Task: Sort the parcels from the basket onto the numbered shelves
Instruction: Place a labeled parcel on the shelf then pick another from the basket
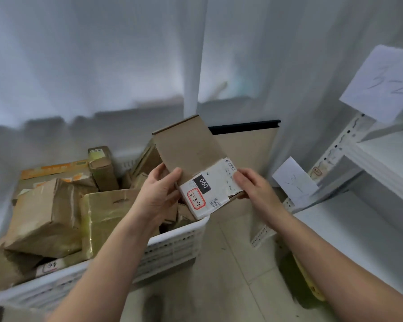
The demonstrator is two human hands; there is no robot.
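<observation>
A flat brown cardboard parcel (186, 149) is held up over the basket's right end, its white label showing "090" and a red-framed "3-3-2". My left hand (157, 194) grips its left edge, thumb on top. My right hand (254, 184) holds its right edge, fingers lying on the label. Below and to the left, the white perforated basket (172, 247) is filled with several brown parcels (47, 217). A white metal shelf unit (382, 159) stands on the right with handwritten paper number tags (293, 182), the upper tag (382, 82) tilted.
White curtains hang behind the basket. A beige board with a dark top edge (249, 145) leans against the curtain behind the held parcel. The floor is pale tile, with a yellow object (310, 284) lying by the shelf's foot.
</observation>
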